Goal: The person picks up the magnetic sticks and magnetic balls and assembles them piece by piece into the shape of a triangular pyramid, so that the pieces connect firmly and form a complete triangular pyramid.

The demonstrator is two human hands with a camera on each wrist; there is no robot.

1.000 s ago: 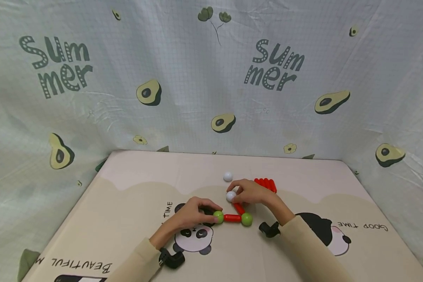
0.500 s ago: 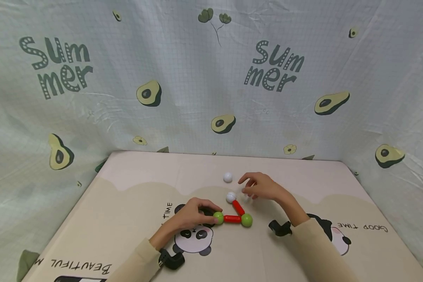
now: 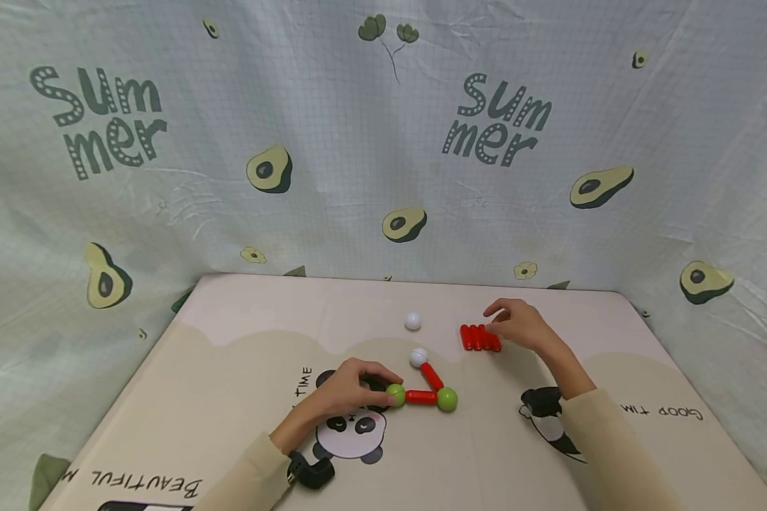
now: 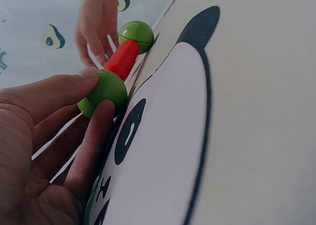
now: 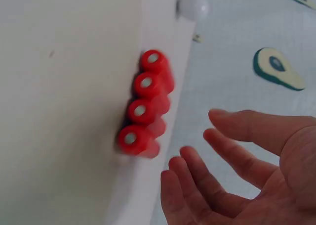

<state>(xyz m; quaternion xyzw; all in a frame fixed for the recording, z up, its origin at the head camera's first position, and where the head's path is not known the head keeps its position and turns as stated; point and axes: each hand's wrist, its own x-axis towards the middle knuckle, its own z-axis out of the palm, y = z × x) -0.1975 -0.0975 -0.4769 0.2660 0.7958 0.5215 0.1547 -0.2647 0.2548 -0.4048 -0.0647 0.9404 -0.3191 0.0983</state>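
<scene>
My left hand (image 3: 383, 387) rests on the mat and pinches a green ball (image 3: 395, 394) between thumb and finger, as the left wrist view shows with the left hand (image 4: 98, 90) on the ball (image 4: 109, 89). A red rod (image 3: 421, 397) joins that ball to a second green ball (image 3: 447, 399). Another red rod (image 3: 431, 375) leads up to a white ball (image 3: 418, 357). My right hand (image 3: 501, 319) hovers by the right end of a row of several red rods (image 3: 479, 337). In the right wrist view, the right hand (image 5: 197, 146) has loose fingers and holds nothing beside the rods (image 5: 145, 101).
A loose white ball (image 3: 412, 321) lies behind the built piece, left of the rods. The beige panda mat (image 3: 230, 369) is edged by an avocado-print cloth (image 3: 332, 142) at the back and sides.
My right hand let go of the white ball on the upper rod and moved right and back to the row of red rods. The left hand kept its pinch.
</scene>
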